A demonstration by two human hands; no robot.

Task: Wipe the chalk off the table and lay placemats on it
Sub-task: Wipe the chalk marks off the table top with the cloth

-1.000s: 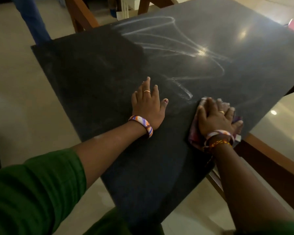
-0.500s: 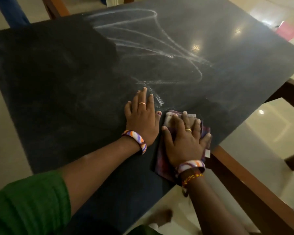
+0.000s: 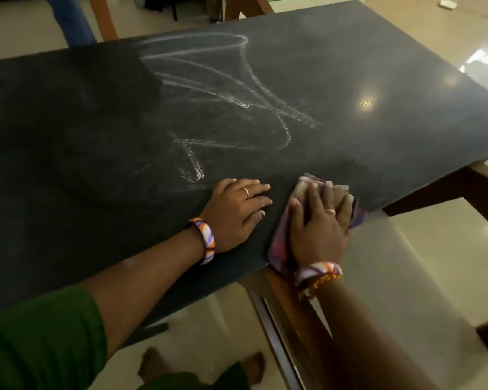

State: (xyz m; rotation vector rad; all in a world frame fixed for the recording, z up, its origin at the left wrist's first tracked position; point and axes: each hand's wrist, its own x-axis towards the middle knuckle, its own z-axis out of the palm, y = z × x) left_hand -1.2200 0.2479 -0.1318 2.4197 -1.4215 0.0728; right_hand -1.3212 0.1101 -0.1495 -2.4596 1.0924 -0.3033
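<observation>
The right hand point(image 3: 319, 220) presses a cloth point(image 3: 282, 246) flat at the table's point(image 3: 68, 136) near edge, fingers spread, not clenched. The left hand point(image 3: 237, 209) rests flat, released, just beside it. Chalk marks point(image 3: 237, 97) cover the middle.

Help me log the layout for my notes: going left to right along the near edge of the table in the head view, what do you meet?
Green sleeve → left bracelet → left hand, flat on the table → cloth → right hand pressing on it.
</observation>
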